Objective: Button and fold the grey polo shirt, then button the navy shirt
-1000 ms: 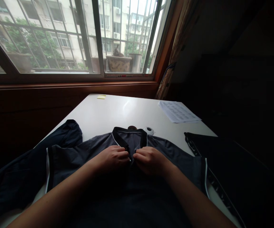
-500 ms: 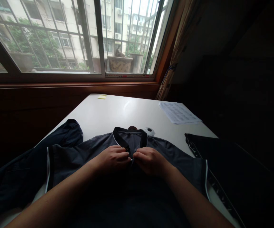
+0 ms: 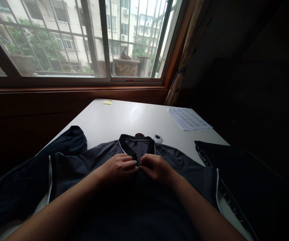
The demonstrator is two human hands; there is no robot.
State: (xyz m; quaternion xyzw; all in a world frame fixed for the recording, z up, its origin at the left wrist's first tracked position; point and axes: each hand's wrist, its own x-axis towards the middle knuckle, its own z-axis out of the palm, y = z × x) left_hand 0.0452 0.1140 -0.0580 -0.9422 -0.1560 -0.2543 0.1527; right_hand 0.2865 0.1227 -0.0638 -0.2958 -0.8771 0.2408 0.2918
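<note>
A dark grey-blue short-sleeved shirt [image 3: 104, 150] with a black, white-edged collar lies spread on the white table [image 3: 119, 117], its collar toward the window. My left hand [image 3: 120, 166] is closed on the left side of the neck opening, just below a small shiny button [image 3: 135, 161]. Facing it, my right hand [image 3: 157, 169] pinches the other side of the opening with thumb and finger. The fingertips of both hands almost meet at the placket. The cloth between them is mostly hidden and dark.
Dark folded garments lie to the left [image 3: 69, 144] and right [image 3: 214, 154] of the shirt. Behind the collar are a round brown object [image 3: 139, 135] and a white ring-shaped piece [image 3: 157, 138]. Printed papers [image 3: 189, 118] and a yellow sticky note [image 3: 107, 102] lie farther back, below the window.
The right hand's fingers have shifted slightly at the opening, from a tighter curl to a looser pinch with a gap showing. The left hand and the shirt have hardly moved.
</note>
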